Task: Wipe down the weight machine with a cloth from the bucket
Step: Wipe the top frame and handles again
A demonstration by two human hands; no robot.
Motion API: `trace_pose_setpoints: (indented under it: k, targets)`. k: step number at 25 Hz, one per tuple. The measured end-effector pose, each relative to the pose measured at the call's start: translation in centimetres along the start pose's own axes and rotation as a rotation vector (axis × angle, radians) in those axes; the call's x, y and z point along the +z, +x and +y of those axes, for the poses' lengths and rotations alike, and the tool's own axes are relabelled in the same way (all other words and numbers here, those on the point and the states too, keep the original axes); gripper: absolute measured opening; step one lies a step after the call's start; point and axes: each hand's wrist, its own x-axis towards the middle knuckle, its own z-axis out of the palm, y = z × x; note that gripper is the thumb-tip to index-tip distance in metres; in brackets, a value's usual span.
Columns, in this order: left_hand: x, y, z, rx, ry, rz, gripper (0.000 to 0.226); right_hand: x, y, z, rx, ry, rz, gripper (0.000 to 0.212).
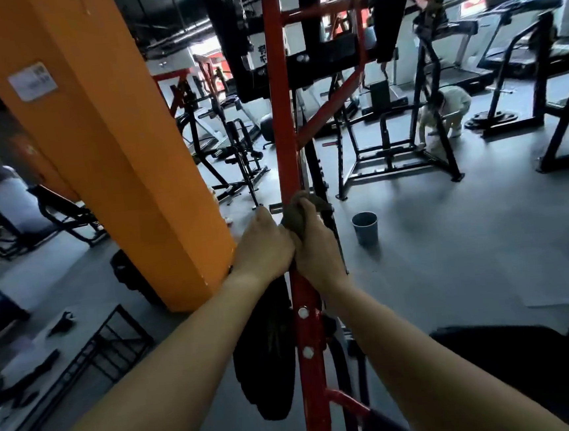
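Wiping step, mid-post. Right hand [315, 247] clamped on cloth [297, 216], pressing it to red post [284, 129]. Left hand [264, 246] touching it on left, fingers hidden: grip unclear. Bucket [365, 228] on floor, right of hands. Next, likely: slide cloth along post, steady pressure.

1. Premises: a commercial gym.
2. Evidence: treadmills [519, 47] along the far windows, black weight frames [398, 157], a red steel machine upright [283, 119], grey rubber floor [450, 235].
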Motion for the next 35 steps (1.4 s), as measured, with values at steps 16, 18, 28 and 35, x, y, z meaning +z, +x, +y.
trace_pose_setpoints:
  k: [16, 18, 28, 35]
  targets:
    - [2.7, 7.6, 3.4, -0.193, -0.383, 0.097, 0.041, -4.8, -0.5, 3.7, 0.094, 0.020, -0.256, 0.007]
    - [3.7, 7.3, 2.8, -0.138, -0.392, 0.106, 0.047, -4.7, 1.9, 3.4, 0.073, 0.041, -0.236, 0.014]
    - [5.6, 7.5, 1.2, -0.044, -0.411, 0.175, 0.054, -1.3, -2.9, 5.3, 0.423, 0.325, -0.162, 0.020]
    - [6.1, 7.3, 1.3, -0.033, -0.476, 0.253, 0.050, -2.3, 6.0, 2.3, 0.226, 0.495, -0.138, 0.023]
